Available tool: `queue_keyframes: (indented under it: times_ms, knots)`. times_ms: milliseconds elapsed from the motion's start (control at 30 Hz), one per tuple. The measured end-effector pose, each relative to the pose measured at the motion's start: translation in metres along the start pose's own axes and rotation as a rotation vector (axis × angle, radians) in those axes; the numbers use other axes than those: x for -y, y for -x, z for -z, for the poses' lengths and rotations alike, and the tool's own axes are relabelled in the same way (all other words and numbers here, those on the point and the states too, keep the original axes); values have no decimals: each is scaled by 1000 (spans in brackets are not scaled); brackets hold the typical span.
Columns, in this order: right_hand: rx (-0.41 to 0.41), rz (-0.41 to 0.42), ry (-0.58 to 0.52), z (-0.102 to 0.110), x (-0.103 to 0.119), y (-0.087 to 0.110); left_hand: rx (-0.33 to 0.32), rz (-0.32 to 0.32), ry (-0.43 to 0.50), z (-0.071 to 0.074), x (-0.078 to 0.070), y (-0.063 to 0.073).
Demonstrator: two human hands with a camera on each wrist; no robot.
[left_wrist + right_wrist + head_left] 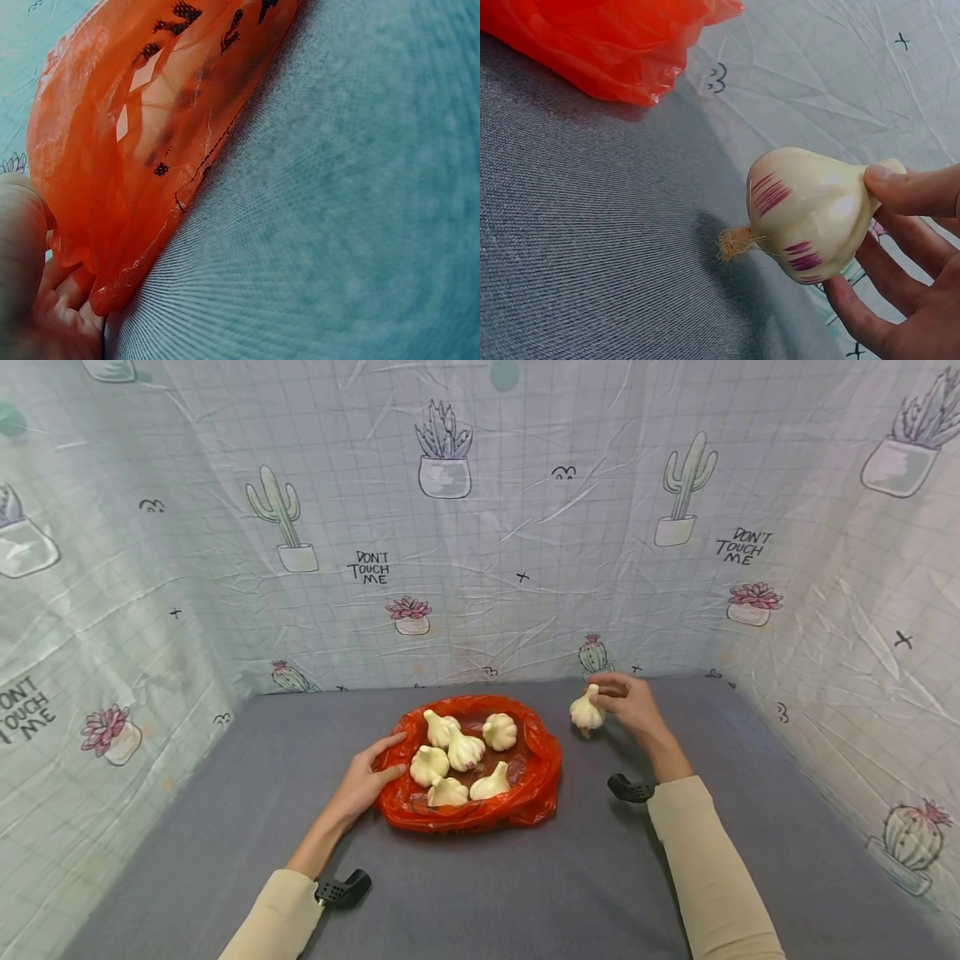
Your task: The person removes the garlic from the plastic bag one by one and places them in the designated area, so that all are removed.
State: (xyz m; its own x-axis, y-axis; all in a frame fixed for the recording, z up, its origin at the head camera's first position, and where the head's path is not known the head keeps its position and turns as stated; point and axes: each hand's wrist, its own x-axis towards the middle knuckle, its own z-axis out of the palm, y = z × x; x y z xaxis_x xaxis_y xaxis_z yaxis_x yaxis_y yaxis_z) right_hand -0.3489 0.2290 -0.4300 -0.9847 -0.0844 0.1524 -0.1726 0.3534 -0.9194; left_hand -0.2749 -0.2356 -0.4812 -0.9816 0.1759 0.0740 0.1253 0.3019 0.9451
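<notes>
A red plastic bag lies spread wide with its rim rolled down, and several garlic bulbs sit inside it. At the bag's left side, my left hand grips the rim between thumb and fingers. The left wrist view shows the thumb near the bag's crumpled edge, with the fingers partly hidden behind the plastic. To the right of the bag, my right hand pinches one garlic bulb by its neck. Purple streaks and a tuft of dry roots show on that bulb, which is held above the table, roots down.
A grey cloth covers the table under the bag. Light sheets printed with cacti and potted plants hang at the back and both sides. Each wrist carries a black camera mount.
</notes>
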Motion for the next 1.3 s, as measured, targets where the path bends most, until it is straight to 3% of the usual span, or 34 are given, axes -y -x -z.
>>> queue_keyframes:
  times_ms: [1100, 1300]
  knots:
    - [17, 43, 57, -5, -14, -4, 7, 5, 17, 0, -1, 0]
    - [45, 14, 75, -6, -13, -4, 6, -2, 12, 0, 0, 0]
